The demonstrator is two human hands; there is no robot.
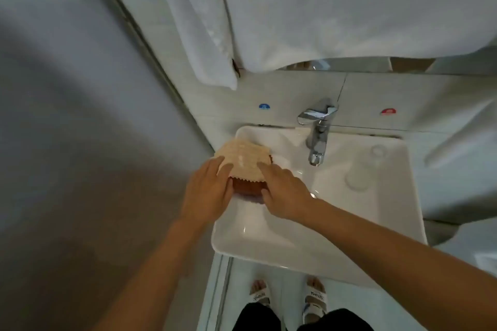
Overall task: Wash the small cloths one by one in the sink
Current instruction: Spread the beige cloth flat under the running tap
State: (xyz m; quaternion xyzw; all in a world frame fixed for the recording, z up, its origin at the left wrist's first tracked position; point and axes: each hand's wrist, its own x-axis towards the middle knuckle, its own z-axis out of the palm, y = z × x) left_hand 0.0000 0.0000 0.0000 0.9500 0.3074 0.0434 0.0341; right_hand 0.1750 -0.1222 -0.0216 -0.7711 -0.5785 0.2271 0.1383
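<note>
A cream waffle-textured cloth (243, 160) lies on top of a brown cloth (247, 187) at the left rim of the white sink (390, 223). My left hand (207, 191) rests on the left side of this small stack, fingers laid over the cream cloth's edge. Its right side is held by my right hand (282, 193), whose thumb is tucked against the brown cloth. Whether more cloths lie under the brown one is hidden. The chrome tap (317, 126) stands at the back of the sink, with no water visible from it.
A clear glass (360, 172) stands in the sink's right part. White towels (322, 8) hang above the sink, one more (204, 35) to the left. A grey wall (67, 115) is close on the left. My sandalled feet (287, 298) stand on the floor below.
</note>
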